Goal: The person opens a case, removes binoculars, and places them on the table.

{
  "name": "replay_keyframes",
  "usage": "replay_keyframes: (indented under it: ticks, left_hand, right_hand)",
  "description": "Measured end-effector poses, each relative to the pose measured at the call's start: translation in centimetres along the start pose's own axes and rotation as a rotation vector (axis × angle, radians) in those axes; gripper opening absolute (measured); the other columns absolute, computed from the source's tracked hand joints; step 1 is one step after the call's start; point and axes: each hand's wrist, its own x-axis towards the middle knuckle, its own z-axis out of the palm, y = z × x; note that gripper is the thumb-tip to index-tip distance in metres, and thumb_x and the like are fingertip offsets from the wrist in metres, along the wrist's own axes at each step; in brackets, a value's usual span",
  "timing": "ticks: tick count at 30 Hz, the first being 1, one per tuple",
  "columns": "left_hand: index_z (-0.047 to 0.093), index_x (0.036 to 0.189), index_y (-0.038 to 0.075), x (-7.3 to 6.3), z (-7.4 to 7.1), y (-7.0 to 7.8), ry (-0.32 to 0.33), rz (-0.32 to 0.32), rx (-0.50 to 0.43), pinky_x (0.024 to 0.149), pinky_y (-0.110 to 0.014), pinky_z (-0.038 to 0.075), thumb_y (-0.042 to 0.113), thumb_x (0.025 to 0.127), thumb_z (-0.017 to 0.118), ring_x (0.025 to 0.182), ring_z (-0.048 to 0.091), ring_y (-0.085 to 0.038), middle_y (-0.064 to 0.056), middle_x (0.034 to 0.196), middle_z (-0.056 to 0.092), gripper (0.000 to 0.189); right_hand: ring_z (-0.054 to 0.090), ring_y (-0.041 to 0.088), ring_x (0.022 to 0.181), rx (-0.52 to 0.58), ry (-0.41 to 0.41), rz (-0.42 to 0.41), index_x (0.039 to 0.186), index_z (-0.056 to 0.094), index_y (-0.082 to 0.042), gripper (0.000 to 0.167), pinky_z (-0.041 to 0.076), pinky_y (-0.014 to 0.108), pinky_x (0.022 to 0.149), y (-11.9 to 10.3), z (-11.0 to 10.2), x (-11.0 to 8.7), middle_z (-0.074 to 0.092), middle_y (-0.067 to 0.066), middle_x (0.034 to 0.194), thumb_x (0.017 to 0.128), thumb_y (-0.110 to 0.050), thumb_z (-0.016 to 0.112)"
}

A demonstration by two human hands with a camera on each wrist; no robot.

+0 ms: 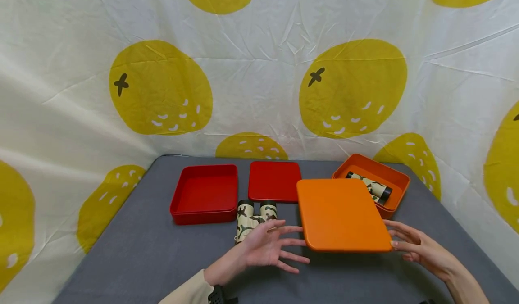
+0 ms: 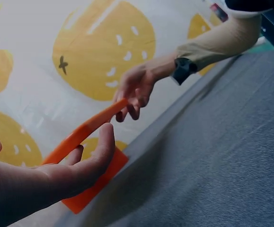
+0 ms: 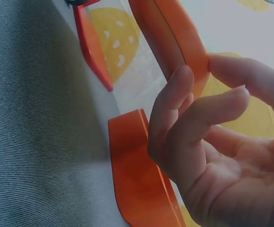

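An orange lid (image 1: pixel 342 216) is held tilted above the table between both hands. My right hand (image 1: pixel 423 250) pinches its right edge between thumb and fingers; the right wrist view shows the fingers bent at the lid's (image 3: pixel 174 38) rim. My left hand (image 1: pixel 269 247) has its fingers spread at the lid's left edge, and whether they touch it I cannot tell. Camouflage binoculars (image 1: pixel 245 220) lie on the table, partly hidden behind the left hand. Behind the lid, an orange box (image 1: pixel 397 178) holds another camouflage item with black ends, binoculars-like (image 1: pixel 375 189), partly covered from view.
A red box (image 1: pixel 207 191) with nothing visible inside stands at the left on the grey table (image 1: pixel 142 250). Beside it lies a flat red lid (image 1: pixel 273 180). A white curtain with yellow fruit prints (image 1: pixel 259 92) hangs behind and at the sides.
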Motion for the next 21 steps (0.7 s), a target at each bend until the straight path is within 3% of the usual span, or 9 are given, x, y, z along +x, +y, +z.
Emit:
replay_keyframes:
  ticks: [8, 16, 21]
  left_hand:
    - [0.015, 0.144, 0.014, -0.8, -0.3, -0.7, 0.007, -0.019, -0.014, 0.107, -0.057, 0.008, 0.045, 0.092, 0.027, 0.134, 0.016, -0.042, -0.013, 0.148, 0.022, 0.061]
    - [0.016, 0.144, 0.019, -1.6, -0.7, -1.4, 0.010, -0.058, -0.071, 0.109, -0.055, 0.007, 0.047, 0.091, 0.032, 0.134, 0.019, -0.040, -0.018, 0.145, 0.026, 0.062]
    - [0.015, 0.144, 0.018, -2.0, -1.0, -1.7, 0.024, -0.064, -0.102, 0.109, -0.055, 0.006, 0.047, 0.090, 0.033, 0.134, 0.020, -0.040, -0.018, 0.144, 0.028, 0.063]
  right_hand:
    - [0.055, 0.010, 0.088, 0.022, -0.096, -0.025, 0.116, 0.044, -0.049, 0.043, 0.037, 0.024, 0.062, 0.1, 0.4, 0.2, 0.054, -0.022, 0.112, 0.098, -0.013, 0.030]
    - [0.056, 0.010, 0.090, 0.039, -0.178, -0.013, 0.118, 0.043, -0.047, 0.044, 0.041, 0.020, 0.065, 0.5, 0.8, 1.1, 0.054, -0.015, 0.115, 0.098, -0.011, 0.028]
    - [0.055, 0.010, 0.089, 0.060, -0.235, -0.052, 0.122, 0.042, -0.043, 0.046, 0.040, 0.020, 0.063, 0.8, 1.0, 1.4, 0.053, -0.010, 0.115, 0.098, -0.008, 0.026]
